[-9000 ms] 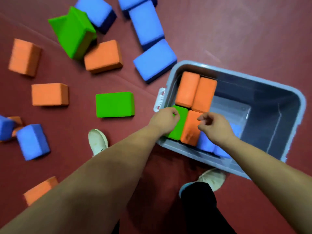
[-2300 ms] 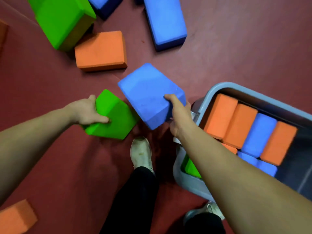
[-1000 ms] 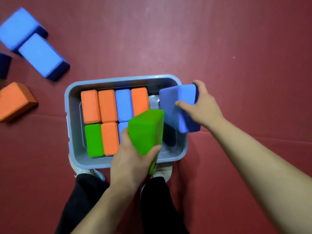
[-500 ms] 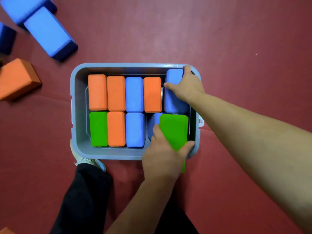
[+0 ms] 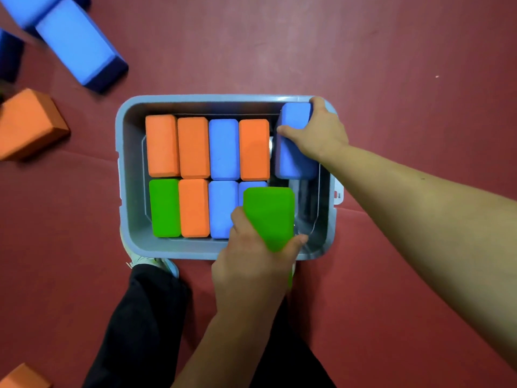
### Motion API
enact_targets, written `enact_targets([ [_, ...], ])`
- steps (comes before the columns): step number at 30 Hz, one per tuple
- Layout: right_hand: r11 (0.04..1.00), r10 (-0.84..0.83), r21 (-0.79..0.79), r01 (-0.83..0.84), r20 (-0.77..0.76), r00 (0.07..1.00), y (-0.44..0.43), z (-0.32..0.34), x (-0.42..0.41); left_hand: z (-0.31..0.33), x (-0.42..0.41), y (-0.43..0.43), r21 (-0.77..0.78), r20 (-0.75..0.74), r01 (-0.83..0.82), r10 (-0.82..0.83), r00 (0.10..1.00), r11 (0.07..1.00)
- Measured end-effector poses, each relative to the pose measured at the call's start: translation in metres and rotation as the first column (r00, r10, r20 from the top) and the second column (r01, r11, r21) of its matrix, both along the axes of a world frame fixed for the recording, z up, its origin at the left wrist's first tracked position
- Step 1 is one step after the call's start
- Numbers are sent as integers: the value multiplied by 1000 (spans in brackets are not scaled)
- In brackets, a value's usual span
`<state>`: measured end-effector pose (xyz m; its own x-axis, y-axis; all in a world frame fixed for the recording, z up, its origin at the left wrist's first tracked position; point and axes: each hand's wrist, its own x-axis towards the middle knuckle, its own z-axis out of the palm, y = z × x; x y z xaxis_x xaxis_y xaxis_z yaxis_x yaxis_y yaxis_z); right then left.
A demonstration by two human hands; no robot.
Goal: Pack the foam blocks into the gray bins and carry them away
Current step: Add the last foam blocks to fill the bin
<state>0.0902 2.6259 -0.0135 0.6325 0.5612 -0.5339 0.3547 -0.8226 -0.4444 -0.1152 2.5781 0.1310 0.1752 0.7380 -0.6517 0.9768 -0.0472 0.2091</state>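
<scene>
A gray bin (image 5: 127,177) stands on the red floor in front of my feet. Two rows of orange, blue and green foam blocks stand on end inside it, filling its left and middle. My left hand (image 5: 251,270) grips a green block (image 5: 270,217) over the bin's near right part, above a partly hidden blue block. My right hand (image 5: 319,133) grips a blue block (image 5: 293,152) in the far right corner, its top above the packed rows.
Loose blocks lie on the floor to the left: a blue block (image 5: 75,43) at the upper left, an orange block (image 5: 28,124) below it, another orange block (image 5: 19,376) at the bottom left corner. My legs and a shoe (image 5: 151,263) are at the bin's near side.
Both blocks have come down from above the bin into its right end. The blue one has moved to the far right corner, the green one has sunk lower at the near right.
</scene>
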Motion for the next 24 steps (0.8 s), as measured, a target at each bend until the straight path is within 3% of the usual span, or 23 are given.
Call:
enact_targets([
  [6,1000,-14,-2,14,-17,1000,6,3,6,-16,23,-14,-75,45,24,-21,999,997],
  [12,998,30,-48,-31,-32,999,2,-17,1,-84,36,-32,-31,18,71,-70,997,997],
  [18,994,41,-98,-47,-63,997,-10,-46,-15,-149,21,-36,-85,-2,-7,7,1000,996],
  [24,999,3,-44,-5,-63,998,-38,-47,-40,-174,16,-16,-125,-81,161,-171,982,979],
])
